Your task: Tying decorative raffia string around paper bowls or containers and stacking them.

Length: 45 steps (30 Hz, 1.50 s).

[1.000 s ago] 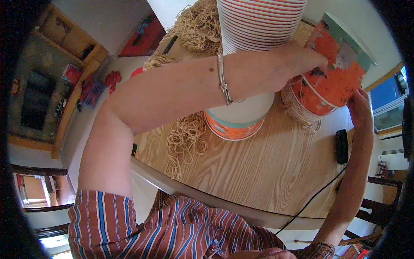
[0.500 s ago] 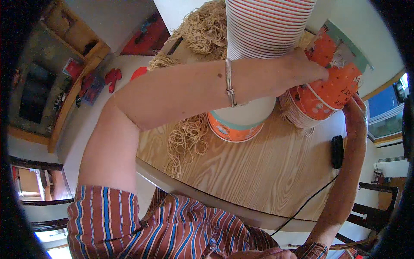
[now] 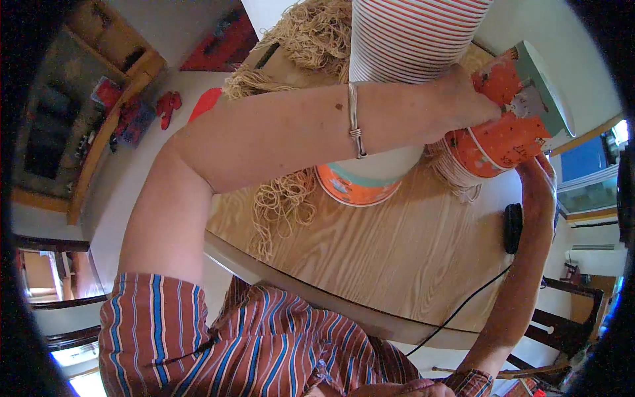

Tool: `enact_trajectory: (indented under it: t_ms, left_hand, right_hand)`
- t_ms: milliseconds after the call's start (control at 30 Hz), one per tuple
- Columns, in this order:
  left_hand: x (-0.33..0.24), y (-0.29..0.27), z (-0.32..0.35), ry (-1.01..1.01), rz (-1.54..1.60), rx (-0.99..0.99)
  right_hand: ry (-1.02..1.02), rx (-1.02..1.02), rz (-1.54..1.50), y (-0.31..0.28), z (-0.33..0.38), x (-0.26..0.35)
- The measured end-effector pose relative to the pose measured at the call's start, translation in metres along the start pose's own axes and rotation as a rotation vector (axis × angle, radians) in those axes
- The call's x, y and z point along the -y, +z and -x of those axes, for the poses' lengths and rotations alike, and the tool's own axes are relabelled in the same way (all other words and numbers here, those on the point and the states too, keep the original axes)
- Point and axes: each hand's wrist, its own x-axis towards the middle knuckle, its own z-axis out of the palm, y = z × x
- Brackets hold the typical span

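My left hand [image 3: 471,99] reaches across to the right and closes on an orange paper tub [image 3: 496,76] with a green band, which lies tilted at the table's far right. A white rim line below suggests a second orange tub [image 3: 486,159] nested with it. From the lower right my right hand [image 3: 539,178] holds the tubs from beside and below; its fingertips are partly hidden. Pale cord [image 3: 456,175] hangs along the lower tub. Under my left forearm stands another orange and green tub [image 3: 364,188] with a white top, partly covered.
A tall stack of white-rimmed tubs [image 3: 417,40] rises behind my left forearm. Tan string lies in a heap [image 3: 317,36] at the back and a loose tangle [image 3: 281,205] nearer. A black object [image 3: 512,228] with a cable rests on the wooden table [image 3: 370,264] by my right forearm.
The held tub has tipped, so more of its green rim shows at the upper right. My right hand has shifted slightly left along with it, and the whole view has moved a little.
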Motion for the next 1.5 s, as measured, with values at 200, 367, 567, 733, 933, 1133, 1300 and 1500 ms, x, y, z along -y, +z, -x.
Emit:
enact_trajectory:
  t_ms: [200, 367, 567, 733, 933, 1133, 1300, 1500]
  left_hand:
    - [-0.022, 0.012, 0.025, -0.054, 0.023, -0.031]
    - [-0.008, 0.019, 0.009, 0.072, -0.188, -0.21]
    - [-0.016, 0.016, 0.013, 0.03, -0.105, -0.024]
    - [-0.034, 0.027, 0.024, -0.008, -0.246, -0.16]
    - [-0.031, 0.028, 0.018, 0.102, -0.162, -0.077]
    - [-0.027, 0.022, 0.019, 0.035, -0.156, -0.059]
    - [-0.028, 0.021, 0.026, -0.03, -0.154, -0.124]
    - [-0.029, 0.026, 0.019, 0.078, -0.337, -0.173]
  right_hand:
    - [-0.03, -0.043, -0.055, 0.001, 0.013, 0.001]
    - [-0.05, -0.041, -0.023, 0.004, 0.017, 0.003]
    - [-0.054, -0.017, 0.002, 0.011, 0.024, 0.019]
    - [-0.105, -0.034, -0.09, -0.031, 0.018, -0.003]
    - [-0.082, 0.0, -0.141, -0.055, 0.026, -0.009]
    - [-0.101, -0.19, -0.183, -0.007, 0.036, 0.016]
    - [-0.105, -0.069, -0.035, 0.015, 0.037, 0.036]
    - [0.02, -0.056, -0.184, -0.006, 0.027, 0.012]
